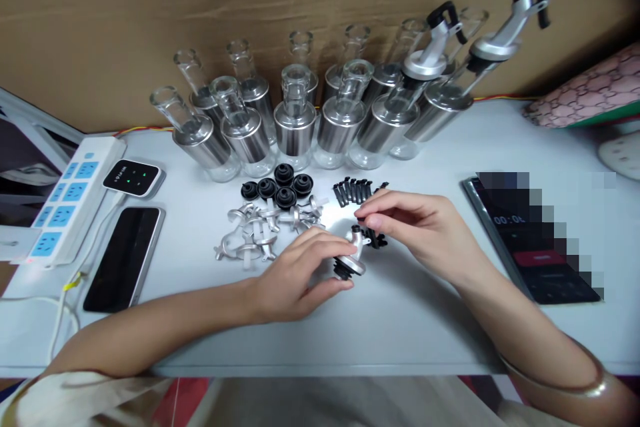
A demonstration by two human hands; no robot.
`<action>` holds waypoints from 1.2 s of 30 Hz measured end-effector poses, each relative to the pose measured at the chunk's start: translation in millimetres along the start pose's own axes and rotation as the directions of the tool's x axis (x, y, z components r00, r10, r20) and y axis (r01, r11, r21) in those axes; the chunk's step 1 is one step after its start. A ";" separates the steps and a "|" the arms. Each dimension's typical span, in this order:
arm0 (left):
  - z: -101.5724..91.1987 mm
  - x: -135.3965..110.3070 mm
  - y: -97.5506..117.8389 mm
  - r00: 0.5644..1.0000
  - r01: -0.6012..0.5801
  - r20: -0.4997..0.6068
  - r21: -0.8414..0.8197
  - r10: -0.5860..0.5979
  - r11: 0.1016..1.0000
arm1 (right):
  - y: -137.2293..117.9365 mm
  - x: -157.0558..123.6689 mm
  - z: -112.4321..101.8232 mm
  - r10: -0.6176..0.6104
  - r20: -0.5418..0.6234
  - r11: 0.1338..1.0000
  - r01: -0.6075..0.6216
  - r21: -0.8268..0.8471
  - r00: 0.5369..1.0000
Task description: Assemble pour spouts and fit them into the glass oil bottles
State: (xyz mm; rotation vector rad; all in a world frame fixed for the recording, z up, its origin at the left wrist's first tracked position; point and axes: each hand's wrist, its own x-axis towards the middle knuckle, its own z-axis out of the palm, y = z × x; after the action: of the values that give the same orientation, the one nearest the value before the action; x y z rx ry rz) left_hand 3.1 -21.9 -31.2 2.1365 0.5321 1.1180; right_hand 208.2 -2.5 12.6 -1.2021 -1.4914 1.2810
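Note:
My left hand [303,273] grips a silver pour spout [357,250] between thumb and fingers. A black ribbed stopper [343,269] sits on the spout's lower end, which tilts down and to the left. Just above the spout's tip, my right hand [407,220] pinches a small black part [360,219], mostly hidden by the fingers. Several black levers [353,191] lie in a row behind the right hand, and more black pieces [376,239] lie beneath it. Loose silver spouts [255,230] are heaped left of my hands, with several black stoppers [285,197] behind them.
Glass bottles with metal sleeves [295,130] stand in rows at the back. Two at the right carry fitted spouts [427,60]. A power strip [75,193], a Wi-Fi device [133,177] and a phone [124,259] lie left. A tablet-like screen [530,247] lies right.

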 end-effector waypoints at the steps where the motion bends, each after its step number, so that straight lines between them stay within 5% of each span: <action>1: 0.0 0.1 0.1 1.000 -0.004 0.002 -0.001 0.004 1.000 | -0.3 0.1 0.3 -0.003 0.009 1.000 0.003 0.010 1.000; 16: -3.5 -1.0 -0.9 1.000 0.001 0.003 -0.040 -0.001 0.999 | -3.1 -0.7 -0.5 0.023 0.154 0.996 -0.036 0.083 0.988; 26: -4.2 0.0 -0.2 1.000 -0.001 0.008 -0.126 0.002 0.992 | -2.9 -0.8 3.3 0.140 0.078 0.971 -0.152 0.183 0.987; 36: -4.1 -2.7 -1.3 0.999 -0.016 -0.031 -0.165 0.011 0.986 | -2.3 1.4 -5.1 0.127 0.243 0.955 -0.185 0.232 0.962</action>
State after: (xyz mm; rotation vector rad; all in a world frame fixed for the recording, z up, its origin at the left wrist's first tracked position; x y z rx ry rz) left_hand -1.8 -21.2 -32.0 1.9864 0.4231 1.1616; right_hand 212.5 -0.1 15.6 -1.0496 -1.3565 1.7093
